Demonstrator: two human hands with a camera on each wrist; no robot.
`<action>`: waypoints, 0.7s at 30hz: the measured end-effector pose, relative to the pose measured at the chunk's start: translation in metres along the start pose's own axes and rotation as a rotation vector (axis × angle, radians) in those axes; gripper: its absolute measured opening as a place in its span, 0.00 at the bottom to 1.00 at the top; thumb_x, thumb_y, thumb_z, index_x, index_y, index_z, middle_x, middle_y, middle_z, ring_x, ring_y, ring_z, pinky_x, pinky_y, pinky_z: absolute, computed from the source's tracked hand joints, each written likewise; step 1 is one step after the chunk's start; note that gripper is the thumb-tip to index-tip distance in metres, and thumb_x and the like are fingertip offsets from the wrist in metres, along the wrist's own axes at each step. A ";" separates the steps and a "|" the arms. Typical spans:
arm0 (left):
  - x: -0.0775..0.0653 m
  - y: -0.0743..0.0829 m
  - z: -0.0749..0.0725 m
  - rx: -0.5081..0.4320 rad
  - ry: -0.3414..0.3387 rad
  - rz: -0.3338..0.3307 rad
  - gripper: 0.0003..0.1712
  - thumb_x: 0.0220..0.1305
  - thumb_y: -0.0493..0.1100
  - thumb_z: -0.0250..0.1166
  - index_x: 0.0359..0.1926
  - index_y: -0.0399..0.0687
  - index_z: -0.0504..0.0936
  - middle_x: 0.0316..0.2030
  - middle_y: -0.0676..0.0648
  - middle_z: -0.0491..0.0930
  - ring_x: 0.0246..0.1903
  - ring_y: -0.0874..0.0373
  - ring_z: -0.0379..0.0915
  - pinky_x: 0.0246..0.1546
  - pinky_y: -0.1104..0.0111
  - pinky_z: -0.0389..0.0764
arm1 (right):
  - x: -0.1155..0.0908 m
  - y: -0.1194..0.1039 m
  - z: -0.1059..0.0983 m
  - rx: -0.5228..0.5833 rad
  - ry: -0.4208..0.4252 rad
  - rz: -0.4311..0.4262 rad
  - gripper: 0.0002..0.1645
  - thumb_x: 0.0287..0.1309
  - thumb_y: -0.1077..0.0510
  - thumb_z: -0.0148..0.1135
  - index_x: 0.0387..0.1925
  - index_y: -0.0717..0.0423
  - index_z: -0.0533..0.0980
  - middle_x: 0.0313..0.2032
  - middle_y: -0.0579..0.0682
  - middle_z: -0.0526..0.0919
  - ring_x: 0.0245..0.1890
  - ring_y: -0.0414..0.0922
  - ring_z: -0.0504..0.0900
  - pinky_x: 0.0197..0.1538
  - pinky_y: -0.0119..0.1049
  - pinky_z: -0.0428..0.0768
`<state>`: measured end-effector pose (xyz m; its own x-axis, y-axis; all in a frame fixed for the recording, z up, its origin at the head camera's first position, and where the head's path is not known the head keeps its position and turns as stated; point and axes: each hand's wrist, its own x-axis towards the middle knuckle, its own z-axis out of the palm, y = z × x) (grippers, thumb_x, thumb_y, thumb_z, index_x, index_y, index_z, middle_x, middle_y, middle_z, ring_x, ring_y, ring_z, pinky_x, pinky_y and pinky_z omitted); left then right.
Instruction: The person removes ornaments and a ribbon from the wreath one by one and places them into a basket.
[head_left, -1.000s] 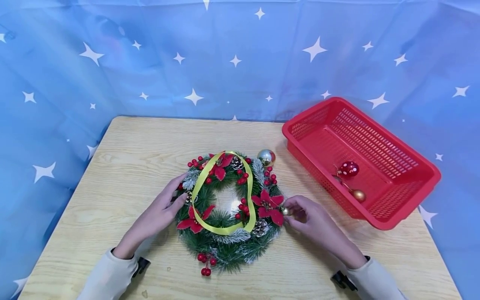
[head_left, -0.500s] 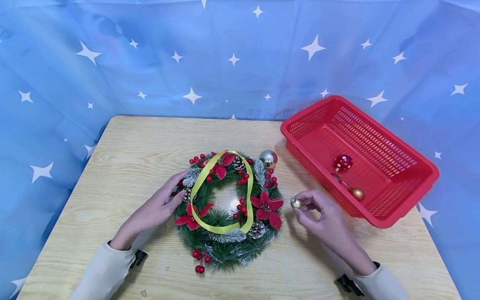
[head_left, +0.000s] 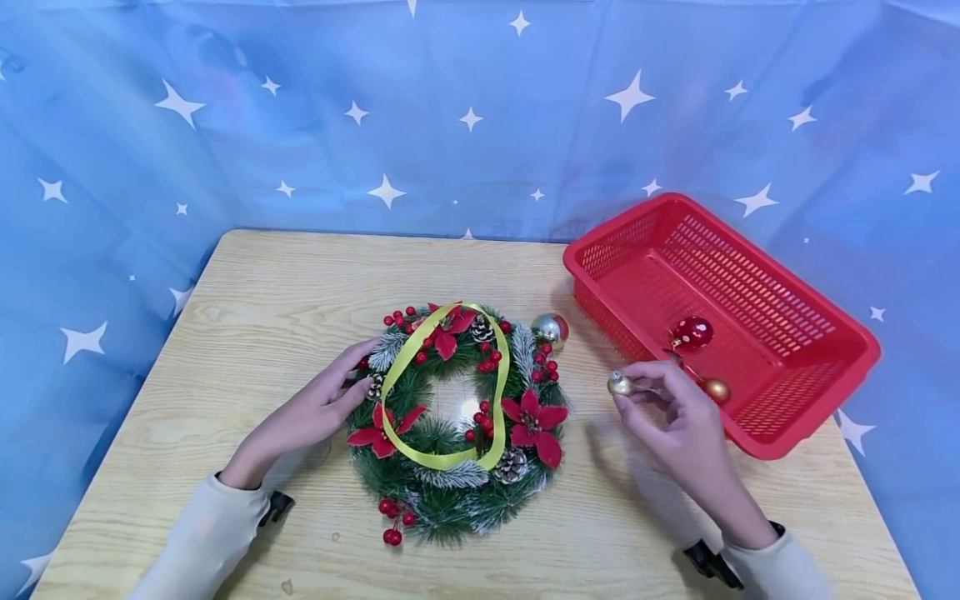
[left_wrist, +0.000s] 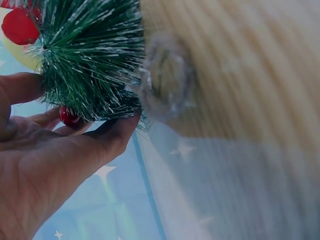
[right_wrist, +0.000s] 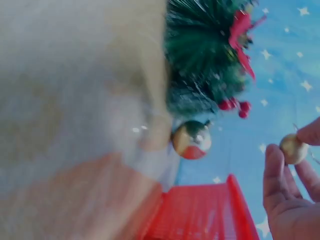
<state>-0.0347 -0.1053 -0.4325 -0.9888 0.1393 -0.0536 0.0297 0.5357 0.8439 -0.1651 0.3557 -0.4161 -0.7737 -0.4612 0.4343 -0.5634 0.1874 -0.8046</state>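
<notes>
A green Christmas wreath (head_left: pixel 465 504) lies on the table, trimmed with red flowers, berries and pinecones. Across its top runs a loop of yellow ribbon (head_left: pixel 501 367). My left hand (head_left: pixel 315 417) grips the wreath's left side, thumb on top near a pinecone; in the left wrist view its fingers (left_wrist: pixel 117 137) curve round the green needles. To the right of the wreath, raised off the table, my right hand (head_left: pixel 678 433) pinches a small gold bauble (head_left: pixel 619 383) between thumb and fingertips. That bauble (right_wrist: pixel 294 149) also shows in the right wrist view.
A red plastic basket (head_left: pixel 832 333) stands at the back right. Inside are a red white-dotted bauble (head_left: pixel 693 332) and a small gold bauble (head_left: pixel 717 390). A larger silver, gold and red bauble (head_left: pixel 550 330) sits against the wreath's upper right. Behind the table hangs a blue starry cloth (head_left: pixel 465 150).
My right hand has drawn the small gold bauble away from the wreath's right edge, rightward and up toward the basket. The left hand stays on the wreath. The larger bauble has shifted slightly right.
</notes>
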 end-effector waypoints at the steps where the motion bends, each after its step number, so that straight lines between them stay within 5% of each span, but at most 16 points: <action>1: 0.000 0.000 0.000 -0.003 -0.003 -0.001 0.37 0.90 0.44 0.51 0.89 0.53 0.49 0.86 0.40 0.48 0.82 0.34 0.46 0.71 0.29 0.62 | 0.001 -0.001 -0.003 0.000 0.008 0.012 0.25 0.58 0.81 0.70 0.55 0.65 0.82 0.48 0.55 0.87 0.44 0.41 0.88 0.49 0.28 0.85; 10: 0.003 0.002 -0.004 -0.017 -0.046 -0.005 0.36 0.90 0.43 0.49 0.90 0.52 0.48 0.86 0.39 0.47 0.84 0.36 0.41 0.76 0.31 0.52 | 0.009 -0.001 -0.032 0.002 0.072 0.174 0.24 0.64 0.78 0.69 0.60 0.68 0.79 0.50 0.51 0.87 0.46 0.40 0.87 0.46 0.24 0.84; 21: 0.002 0.005 -0.004 -0.052 -0.051 -0.027 0.36 0.90 0.43 0.48 0.90 0.56 0.48 0.86 0.41 0.47 0.84 0.37 0.42 0.75 0.30 0.52 | 0.033 0.011 -0.064 -0.094 0.064 0.325 0.22 0.72 0.64 0.72 0.64 0.60 0.80 0.50 0.43 0.86 0.46 0.37 0.85 0.47 0.20 0.82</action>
<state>-0.0375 -0.1058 -0.4267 -0.9804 0.1681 -0.1025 -0.0058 0.4959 0.8684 -0.2153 0.3986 -0.3849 -0.9321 -0.3094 0.1884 -0.3065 0.3963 -0.8654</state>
